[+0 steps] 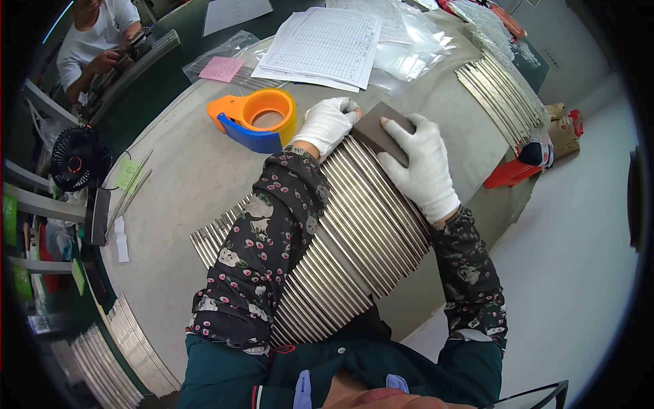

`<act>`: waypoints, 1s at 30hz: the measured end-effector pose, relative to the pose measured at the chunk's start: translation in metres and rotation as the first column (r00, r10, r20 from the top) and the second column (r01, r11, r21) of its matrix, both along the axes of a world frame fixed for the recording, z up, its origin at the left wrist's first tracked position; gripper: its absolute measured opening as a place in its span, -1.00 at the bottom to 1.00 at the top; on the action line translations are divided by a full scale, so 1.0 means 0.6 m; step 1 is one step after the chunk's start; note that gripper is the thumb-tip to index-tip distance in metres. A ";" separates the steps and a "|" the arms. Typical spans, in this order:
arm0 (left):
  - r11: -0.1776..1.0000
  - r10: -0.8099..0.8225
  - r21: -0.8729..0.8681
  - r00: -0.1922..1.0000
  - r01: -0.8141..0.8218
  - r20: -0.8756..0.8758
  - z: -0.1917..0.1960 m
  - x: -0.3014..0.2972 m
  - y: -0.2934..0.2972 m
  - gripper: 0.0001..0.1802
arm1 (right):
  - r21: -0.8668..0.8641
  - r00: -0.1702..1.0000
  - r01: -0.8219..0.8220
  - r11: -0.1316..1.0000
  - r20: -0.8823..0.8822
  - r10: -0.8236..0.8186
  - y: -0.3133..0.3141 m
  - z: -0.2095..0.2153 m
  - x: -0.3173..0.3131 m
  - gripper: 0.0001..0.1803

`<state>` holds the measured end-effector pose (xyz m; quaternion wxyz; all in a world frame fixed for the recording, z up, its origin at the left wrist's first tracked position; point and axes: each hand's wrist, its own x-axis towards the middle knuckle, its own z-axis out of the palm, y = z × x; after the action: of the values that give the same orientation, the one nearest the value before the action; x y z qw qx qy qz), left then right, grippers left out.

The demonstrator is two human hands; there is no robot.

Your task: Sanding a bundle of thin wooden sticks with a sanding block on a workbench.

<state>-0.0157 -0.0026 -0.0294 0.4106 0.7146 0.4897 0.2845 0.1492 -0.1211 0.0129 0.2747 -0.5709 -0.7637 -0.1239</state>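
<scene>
- Metal rods (354, 225): near ends hidden under left sleeve (266, 252).
- Grey block (385, 133): right-hand fingers (398, 129) cover its far corner.
- Paper sheets (327, 44) at desk's far edge: print too small to read.

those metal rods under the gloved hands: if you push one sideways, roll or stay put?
The metal rods look thin, round and shiny, so a loose one would probably roll and feel slick. Packed side by side, neighbours likely hold each still. The right hand presses a dark block on them.

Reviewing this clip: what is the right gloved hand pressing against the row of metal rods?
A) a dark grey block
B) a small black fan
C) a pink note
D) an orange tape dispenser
A: the right hand lies flat on a dark grey block resting on the metal rods.
</scene>
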 end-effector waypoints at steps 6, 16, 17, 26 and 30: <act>0.997 0.002 -0.076 1.000 0.000 0.027 0.022 0.004 -0.014 -0.78 | -0.036 0.997 0.029 0.999 -0.064 -0.032 0.000 0.001 0.007 -0.48; 0.996 -0.008 -0.088 1.000 0.010 0.020 0.021 0.009 -0.013 -0.79 | -0.071 0.963 0.270 0.960 0.040 -0.267 0.000 0.001 0.045 -0.48; 0.999 0.018 -0.031 0.999 -0.019 -0.030 0.024 0.010 -0.011 -0.77 | -0.061 0.942 0.337 0.940 0.015 -0.336 0.000 -0.002 0.061 -0.48; 0.976 0.197 0.163 0.903 -0.144 -0.381 0.031 0.040 -0.020 -0.65 | -0.089 0.953 0.304 0.948 0.022 -0.304 -0.087 -0.037 0.073 -0.41; 0.980 0.157 0.183 0.882 -0.082 -0.444 0.035 0.040 -0.016 -0.71 | -0.091 0.949 0.315 0.945 0.035 -0.313 -0.089 -0.039 0.072 -0.39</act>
<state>0.0082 -0.0119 -0.0087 0.2076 0.7602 0.5912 0.1717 0.1922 -0.1743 -0.0104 0.2162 -0.6963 -0.6709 -0.1353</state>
